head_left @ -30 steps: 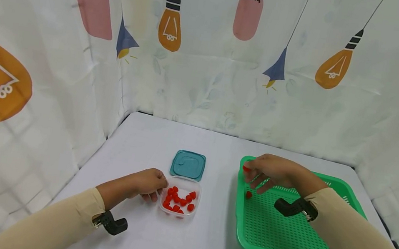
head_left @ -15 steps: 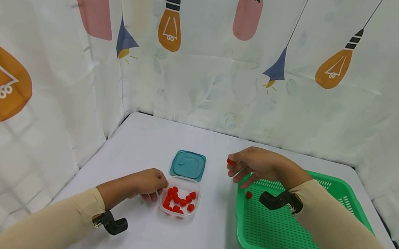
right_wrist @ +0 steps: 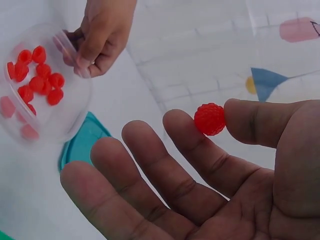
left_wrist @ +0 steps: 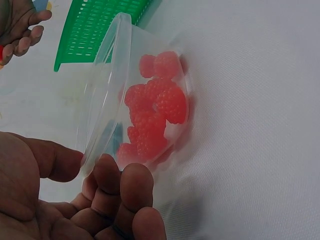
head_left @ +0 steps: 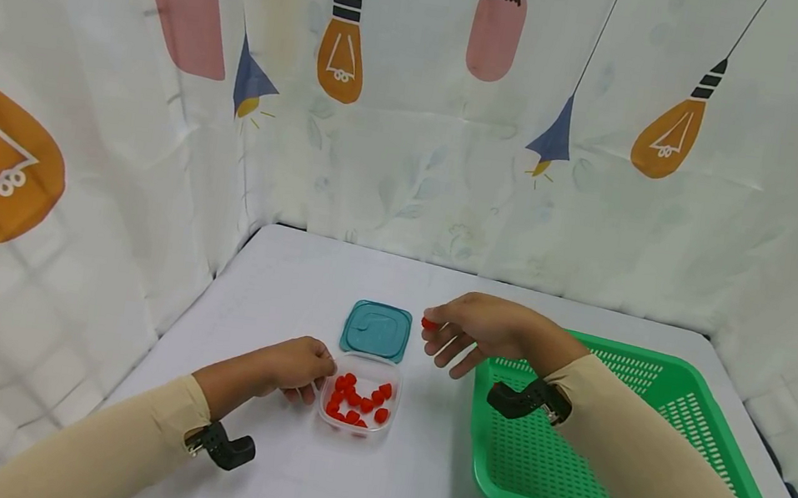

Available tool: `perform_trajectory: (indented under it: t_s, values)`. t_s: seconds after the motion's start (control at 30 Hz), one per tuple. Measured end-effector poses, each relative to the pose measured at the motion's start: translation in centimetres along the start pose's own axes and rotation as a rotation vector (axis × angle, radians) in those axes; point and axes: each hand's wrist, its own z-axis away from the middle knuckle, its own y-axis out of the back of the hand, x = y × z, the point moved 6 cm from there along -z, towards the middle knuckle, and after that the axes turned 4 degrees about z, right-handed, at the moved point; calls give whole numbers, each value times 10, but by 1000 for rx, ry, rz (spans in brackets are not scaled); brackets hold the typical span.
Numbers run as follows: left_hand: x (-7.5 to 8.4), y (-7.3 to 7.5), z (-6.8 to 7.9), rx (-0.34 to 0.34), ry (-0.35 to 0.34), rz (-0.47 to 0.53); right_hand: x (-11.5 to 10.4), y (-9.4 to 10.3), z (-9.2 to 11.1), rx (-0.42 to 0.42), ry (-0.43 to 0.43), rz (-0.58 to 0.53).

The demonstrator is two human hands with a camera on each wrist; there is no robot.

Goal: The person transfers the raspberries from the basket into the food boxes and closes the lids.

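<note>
My right hand (head_left: 475, 330) pinches one red raspberry (right_wrist: 210, 119) between thumb and index finger, its other fingers spread. It hovers above the table between the green basket and the teal lid. On the table, a clear plastic container (head_left: 385, 428) holds several raspberries (left_wrist: 150, 112). My left hand (head_left: 300, 366) pinches the container's rim at its left side, thumb on one face and fingers on the other. Just behind the container lies the teal square lid (head_left: 376, 330), flat on the table.
A green perforated basket (head_left: 551, 471) stands on the right, partly covered by my right forearm. The white-covered table (head_left: 305, 270) meets a printed curtain (head_left: 411, 158) at the back and left.
My right hand has moved left with the raspberry, from over the basket's left edge to near the lid. My left hand and the container stay still.
</note>
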Motion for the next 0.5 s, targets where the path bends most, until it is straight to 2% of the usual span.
perform_trajectory:
  t_s: [0.5]
  values:
    - [-1,0,-1,0,-5,-3,-2,-30,-20,-35,-27,97]
